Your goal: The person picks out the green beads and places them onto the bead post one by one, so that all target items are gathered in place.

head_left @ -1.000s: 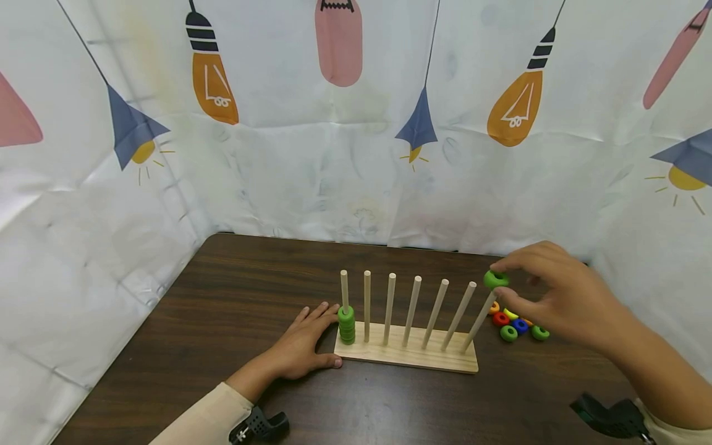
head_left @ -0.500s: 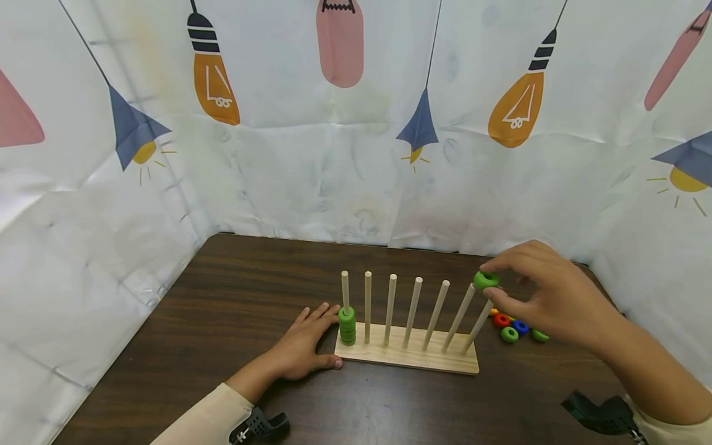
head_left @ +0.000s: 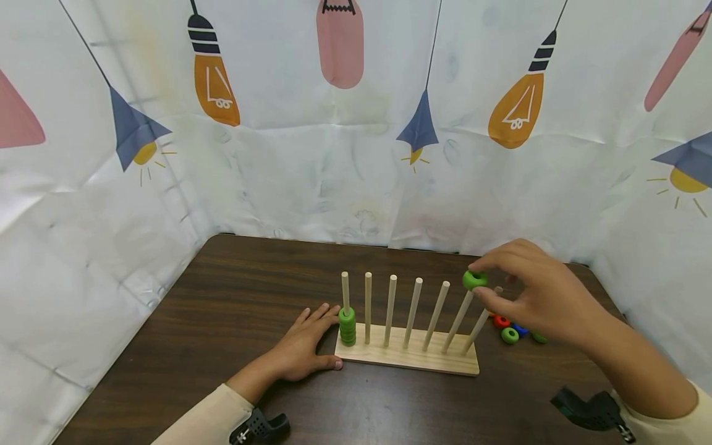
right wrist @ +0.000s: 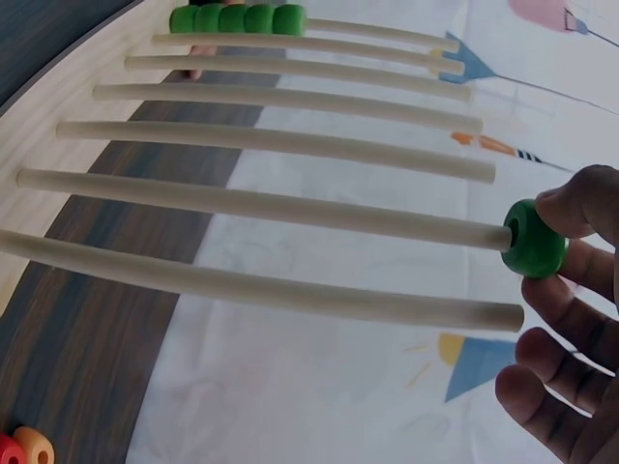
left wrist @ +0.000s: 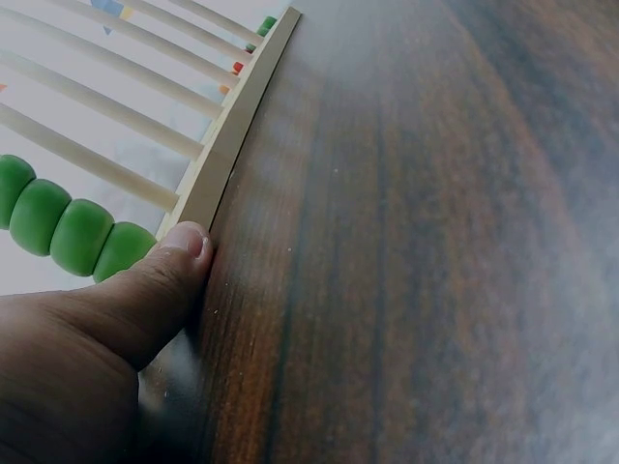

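The right hand [head_left: 534, 296], right of centre in the head view, pinches a small green wooden ring bead [head_left: 474, 280] between thumb and fingertips, its other fingers loosely curled beneath. The bead sits at the very tip of the second peg from the right [head_left: 460, 315] of a pale wooden base with seven upright dowel pegs [head_left: 406, 360]; in the right wrist view the peg's end meets the bead's hole [right wrist: 533, 238] at mid right of the frame. To seat it well, the bead's hole should, by my judgement, stay square to the peg, since a tilted bead would likely catch on the tip, and the pinch should loosen only once the peg is through

The left hand [head_left: 303, 346] lies flat at lower centre with fingers straight, its thumb [left wrist: 174, 261] touching the base's near left corner, holding nothing. That steadying touch seems worth keeping so the base does not slide. Just beside that hand, a stack of green ring beads [head_left: 347, 326] fills the bottom of the leftmost peg

Loose red, blue and green ring beads [head_left: 508, 330] lie on the table to the right of the base, partly hidden by the right hand. Everything rests on a dark brown wood-grain table [head_left: 250, 290]. A white curtain printed with orange light bulbs, blue lamps and pink shapes [head_left: 334, 154] walls it in at the back and both sides
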Tool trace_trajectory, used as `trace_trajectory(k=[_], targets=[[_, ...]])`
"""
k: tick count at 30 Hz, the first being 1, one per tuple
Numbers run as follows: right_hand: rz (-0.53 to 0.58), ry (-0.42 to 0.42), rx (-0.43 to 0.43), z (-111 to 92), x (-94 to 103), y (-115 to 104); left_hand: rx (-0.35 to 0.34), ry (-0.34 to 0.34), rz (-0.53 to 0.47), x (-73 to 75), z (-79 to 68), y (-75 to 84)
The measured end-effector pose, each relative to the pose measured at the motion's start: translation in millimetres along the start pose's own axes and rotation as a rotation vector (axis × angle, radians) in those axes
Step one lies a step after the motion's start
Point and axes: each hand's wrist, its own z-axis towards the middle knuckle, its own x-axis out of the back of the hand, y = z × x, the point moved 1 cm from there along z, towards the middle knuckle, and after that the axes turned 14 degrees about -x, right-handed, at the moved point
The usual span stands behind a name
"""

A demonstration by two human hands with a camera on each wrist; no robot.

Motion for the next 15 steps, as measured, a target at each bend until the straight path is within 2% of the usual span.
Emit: trace_trajectory(k=[15], targets=[[0.01,-0.02,0.014,8.1,-8.2,-9.1,-0.003,-0.002,-0.004,-0.2,-0.1,0.2]])
